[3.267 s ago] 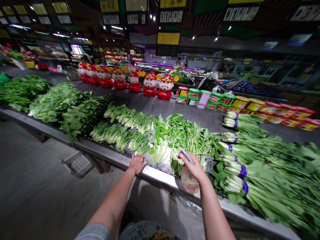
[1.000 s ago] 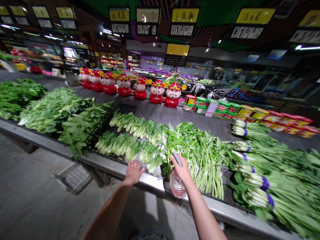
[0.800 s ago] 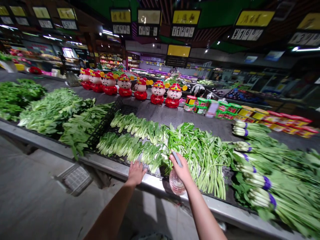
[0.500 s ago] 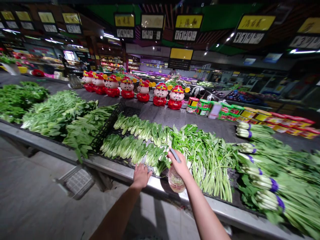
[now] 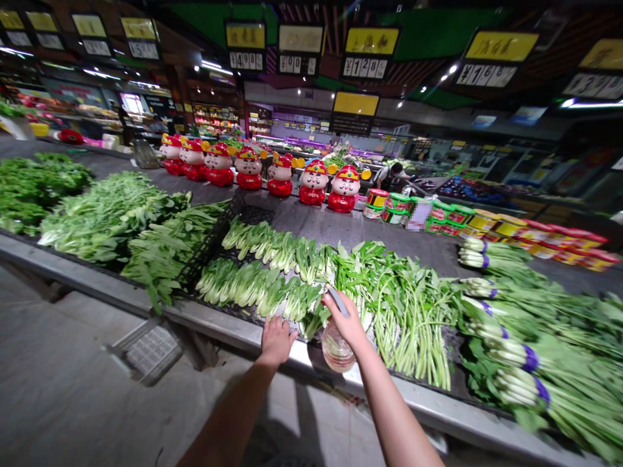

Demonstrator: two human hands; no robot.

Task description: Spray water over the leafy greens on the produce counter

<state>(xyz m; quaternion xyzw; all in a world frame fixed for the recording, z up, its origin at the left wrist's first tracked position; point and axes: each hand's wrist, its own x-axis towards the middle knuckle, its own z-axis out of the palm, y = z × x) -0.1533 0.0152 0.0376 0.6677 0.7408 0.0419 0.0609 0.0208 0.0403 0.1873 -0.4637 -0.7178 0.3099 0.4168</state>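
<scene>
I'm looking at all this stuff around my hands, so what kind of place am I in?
Probably a supermarket's produce section: price signs hang overhead, loose leafy greens lie in rows on a long display counter, and bundles tied with purple bands lie to the right.

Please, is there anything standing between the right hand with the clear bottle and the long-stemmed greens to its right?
Nothing visible stands between the right hand, which holds the clear bottle, and the long-stemmed greens. The short leafy heads lie to the left of the bottle.
</scene>
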